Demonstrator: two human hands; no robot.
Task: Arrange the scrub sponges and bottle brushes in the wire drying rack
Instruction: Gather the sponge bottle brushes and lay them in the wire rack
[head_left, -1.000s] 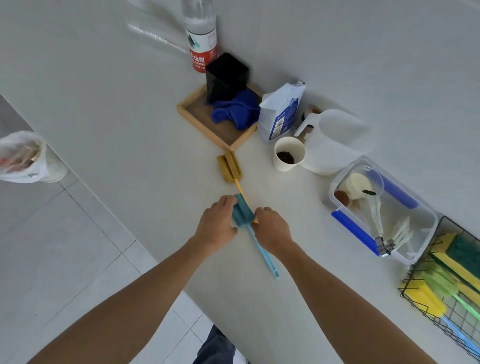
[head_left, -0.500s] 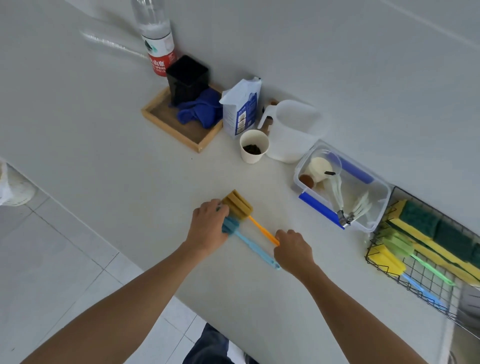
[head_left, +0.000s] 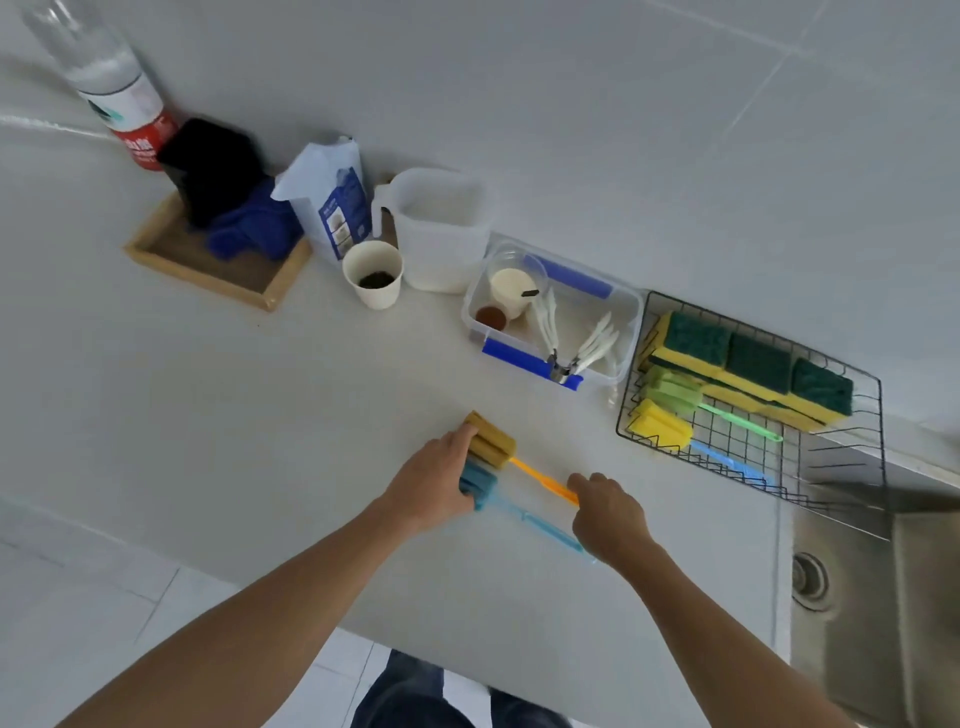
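Observation:
Two bottle brushes lie side by side on the white counter: an orange-handled one with a mustard sponge head (head_left: 493, 441) and a blue one (head_left: 480, 486). My left hand (head_left: 431, 483) presses on both sponge heads. My right hand (head_left: 608, 514) holds the handle ends of both. To the right stands the black wire drying rack (head_left: 841, 457), apart from my hands. It holds three yellow-green scrub sponges (head_left: 748, 364), a green bottle brush (head_left: 675, 389) and a yellow-headed brush with a blue handle (head_left: 662, 426).
A clear plastic box with blue clips (head_left: 613, 332) stands left of the rack. Further left are a white jug (head_left: 441, 228), a paper cup (head_left: 373, 273), a white bag (head_left: 330, 195), a wooden tray (head_left: 208, 270) and a bottle (head_left: 114, 88). A steel sink (head_left: 883, 597) lies at right.
Both brushes have been drawn together and slid right, closer to the rack. My right hand has moved from the sponge head down to the handle ends.

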